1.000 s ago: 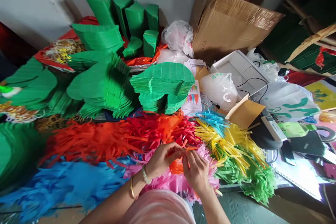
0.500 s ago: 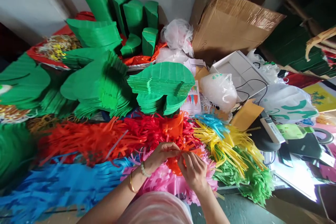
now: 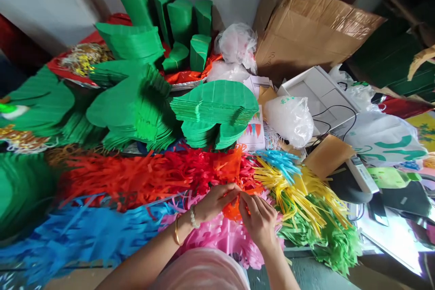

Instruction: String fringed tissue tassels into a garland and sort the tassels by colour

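Blue paper fringe (image 3: 91, 231) is heaped at lower left. Above pink paper fringe (image 3: 217, 238), an orange paper strip (image 3: 233, 208) is pinched at lower centre, the grips of the left hand (image 3: 215, 201) and right hand (image 3: 258, 219) pressed together on it; yellow paper fringe (image 3: 299, 204) lies rightward.

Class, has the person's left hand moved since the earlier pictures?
Yes, slightly: against the stack of green paper cutouts, the left hand sits a little nearer.
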Demonstrator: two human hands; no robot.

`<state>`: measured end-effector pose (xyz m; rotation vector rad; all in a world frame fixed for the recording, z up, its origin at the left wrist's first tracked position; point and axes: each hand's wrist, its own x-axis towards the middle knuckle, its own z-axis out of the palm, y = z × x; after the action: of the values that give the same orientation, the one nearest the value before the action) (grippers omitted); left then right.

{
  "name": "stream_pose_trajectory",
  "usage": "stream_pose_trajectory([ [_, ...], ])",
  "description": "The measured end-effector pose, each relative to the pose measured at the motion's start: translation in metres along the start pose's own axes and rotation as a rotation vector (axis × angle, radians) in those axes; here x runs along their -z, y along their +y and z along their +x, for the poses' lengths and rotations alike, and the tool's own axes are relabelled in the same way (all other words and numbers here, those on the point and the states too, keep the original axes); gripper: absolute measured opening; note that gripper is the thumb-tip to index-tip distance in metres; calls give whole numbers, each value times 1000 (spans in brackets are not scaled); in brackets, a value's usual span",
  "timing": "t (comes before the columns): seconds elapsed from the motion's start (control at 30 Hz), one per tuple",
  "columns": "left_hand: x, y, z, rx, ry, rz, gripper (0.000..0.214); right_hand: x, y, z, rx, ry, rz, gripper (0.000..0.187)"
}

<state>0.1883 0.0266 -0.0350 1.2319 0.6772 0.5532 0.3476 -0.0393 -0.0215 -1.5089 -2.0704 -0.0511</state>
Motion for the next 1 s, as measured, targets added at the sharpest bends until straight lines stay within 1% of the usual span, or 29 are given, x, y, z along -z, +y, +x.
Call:
stream_pose_trajectory([
  [0.07, -2, -5, 1, -10, 0, -34, 36, 0, 1, -2, 1, 3, -4, 13],
  [0.17, -7, -11, 3, -7, 19, -114, 35, 1, 1, -3, -34, -11, 2, 11],
  [0.3, -12, -14, 5, 9, 51, -176, 35, 1, -1, -1, -88, -29, 21, 15],
  [0.53, -10, -16, 8, 33, 93, -279, 26, -2, 1, 2, -121, 0, 16, 13],
  [0.63, -9, -19, 6, 41, 98, -310, 26, -1, 3, 3, -100, 10, 20, 12],
  [0.77, -10, -23, 5, 53, 79, -358, 29, -1, 5, 4, -67, 18, 19, 14],
  [0.87, -13, -26, 6, 77, 25, -392, 33, -1, 8, 6, -88, 30, 14, 14],
  [0.93, -15, -31, 10, 101, -3, -403, 32, 2, 16, 9, -115, -12, 36, 13],
  [1.0, -20, -39, 14, 116, -7, -406, 36, 11, 31, 13, -125, -89, 59, 13],
])
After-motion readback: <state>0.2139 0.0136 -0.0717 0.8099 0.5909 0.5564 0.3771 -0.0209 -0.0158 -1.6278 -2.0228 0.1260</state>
